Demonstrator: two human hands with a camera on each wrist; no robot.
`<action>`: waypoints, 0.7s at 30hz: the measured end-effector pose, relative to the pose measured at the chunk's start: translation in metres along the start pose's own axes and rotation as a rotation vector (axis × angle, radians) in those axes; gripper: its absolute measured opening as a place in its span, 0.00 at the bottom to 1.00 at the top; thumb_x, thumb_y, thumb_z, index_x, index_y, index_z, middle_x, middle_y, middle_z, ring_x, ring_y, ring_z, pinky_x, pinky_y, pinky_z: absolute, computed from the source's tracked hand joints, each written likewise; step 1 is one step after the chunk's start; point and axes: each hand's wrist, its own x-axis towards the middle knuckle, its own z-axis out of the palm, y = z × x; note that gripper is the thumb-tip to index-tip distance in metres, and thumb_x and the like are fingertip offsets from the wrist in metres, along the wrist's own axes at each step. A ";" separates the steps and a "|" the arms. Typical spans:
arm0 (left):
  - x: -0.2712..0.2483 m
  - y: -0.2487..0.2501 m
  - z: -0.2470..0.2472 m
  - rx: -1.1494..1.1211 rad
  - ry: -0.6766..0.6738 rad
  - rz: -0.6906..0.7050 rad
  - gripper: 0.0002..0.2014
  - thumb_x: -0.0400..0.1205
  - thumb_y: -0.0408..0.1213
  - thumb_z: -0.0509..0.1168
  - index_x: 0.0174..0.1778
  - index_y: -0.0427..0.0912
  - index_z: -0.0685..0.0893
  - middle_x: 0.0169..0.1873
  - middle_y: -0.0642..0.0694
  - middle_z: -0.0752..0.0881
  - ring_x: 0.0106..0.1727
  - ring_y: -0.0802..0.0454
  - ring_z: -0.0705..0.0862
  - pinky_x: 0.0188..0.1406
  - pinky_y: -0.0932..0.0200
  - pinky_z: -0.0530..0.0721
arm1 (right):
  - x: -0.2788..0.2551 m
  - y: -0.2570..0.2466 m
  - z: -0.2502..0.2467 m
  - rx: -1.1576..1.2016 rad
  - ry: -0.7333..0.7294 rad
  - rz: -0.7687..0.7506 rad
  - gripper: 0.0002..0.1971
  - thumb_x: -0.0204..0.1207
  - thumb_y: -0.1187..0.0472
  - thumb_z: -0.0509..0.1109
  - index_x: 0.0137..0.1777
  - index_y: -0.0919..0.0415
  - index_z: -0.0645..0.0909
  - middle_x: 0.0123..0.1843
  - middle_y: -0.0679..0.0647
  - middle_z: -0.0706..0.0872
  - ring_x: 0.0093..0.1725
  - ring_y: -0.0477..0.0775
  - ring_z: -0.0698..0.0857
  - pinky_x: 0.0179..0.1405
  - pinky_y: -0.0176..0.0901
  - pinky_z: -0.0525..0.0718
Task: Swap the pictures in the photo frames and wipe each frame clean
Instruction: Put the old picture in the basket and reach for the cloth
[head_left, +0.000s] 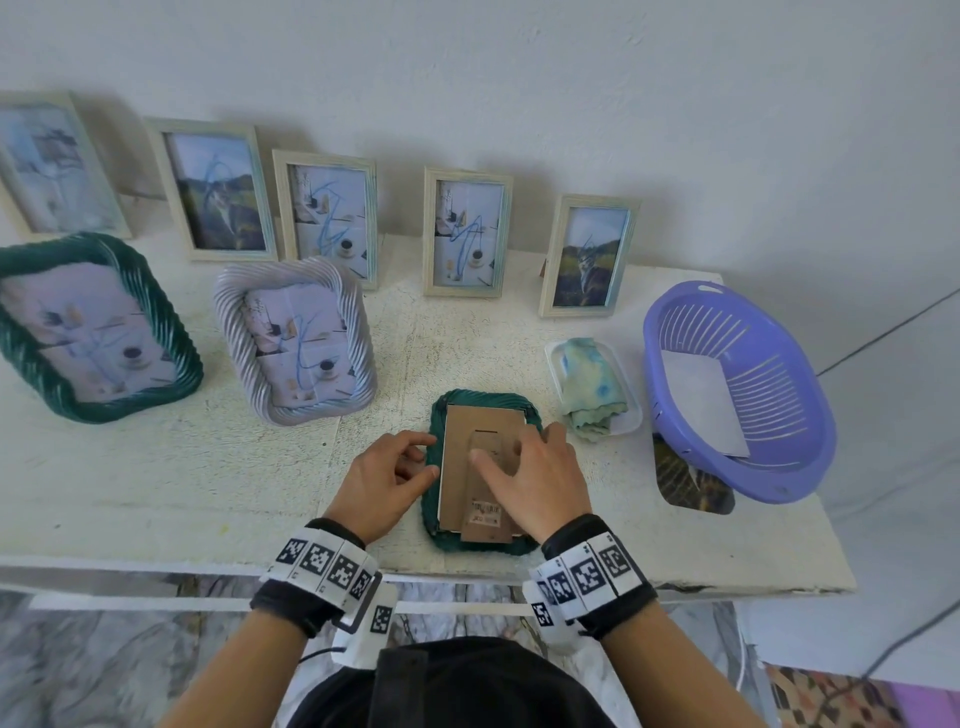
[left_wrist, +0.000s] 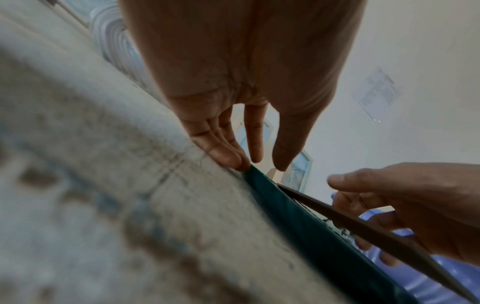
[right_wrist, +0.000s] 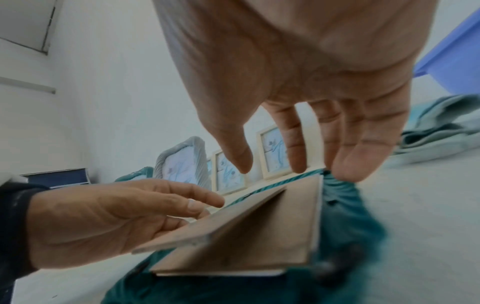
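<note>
A dark green twisted-rim photo frame (head_left: 483, 397) lies face down near the table's front edge. Its brown cardboard backing board (head_left: 457, 452) faces up, and the stand flap (right_wrist: 221, 222) is lifted off the board. My left hand (head_left: 415, 460) sits at the frame's left rim, its straight fingertips (left_wrist: 239, 162) touching the green edge (left_wrist: 311, 222). My right hand (head_left: 519, 457) hovers spread over the backing board (right_wrist: 272, 236); its little finger (right_wrist: 348, 172) reaches the board's far edge and nothing is gripped. The picture inside is hidden.
A blue-green cloth (head_left: 592, 384) lies in a small white tray (head_left: 628, 421) right of the frame. A purple basket (head_left: 737, 389) holds a white sheet, with a dark photo (head_left: 691, 483) under its near edge. A large green frame (head_left: 93, 327), a grey twisted frame (head_left: 296, 338) and several cream frames stand behind.
</note>
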 end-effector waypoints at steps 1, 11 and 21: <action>-0.001 0.001 0.000 0.031 0.005 0.017 0.16 0.78 0.38 0.73 0.63 0.48 0.84 0.47 0.49 0.81 0.41 0.60 0.83 0.43 0.73 0.80 | -0.002 0.007 -0.003 0.007 0.003 -0.026 0.25 0.77 0.34 0.61 0.58 0.55 0.75 0.56 0.54 0.73 0.53 0.56 0.77 0.49 0.48 0.80; -0.013 0.025 0.021 0.425 -0.136 0.246 0.31 0.73 0.72 0.57 0.71 0.67 0.76 0.79 0.48 0.62 0.77 0.45 0.60 0.71 0.43 0.69 | -0.039 0.062 -0.003 0.031 0.014 -0.308 0.04 0.78 0.58 0.67 0.45 0.58 0.80 0.43 0.51 0.77 0.42 0.52 0.77 0.41 0.45 0.78; -0.015 0.023 0.029 0.584 -0.206 0.168 0.34 0.70 0.74 0.50 0.71 0.70 0.74 0.80 0.48 0.63 0.79 0.44 0.62 0.75 0.41 0.66 | -0.055 0.064 0.010 -0.006 0.044 -0.272 0.10 0.74 0.54 0.73 0.46 0.61 0.82 0.46 0.52 0.77 0.41 0.51 0.77 0.41 0.38 0.75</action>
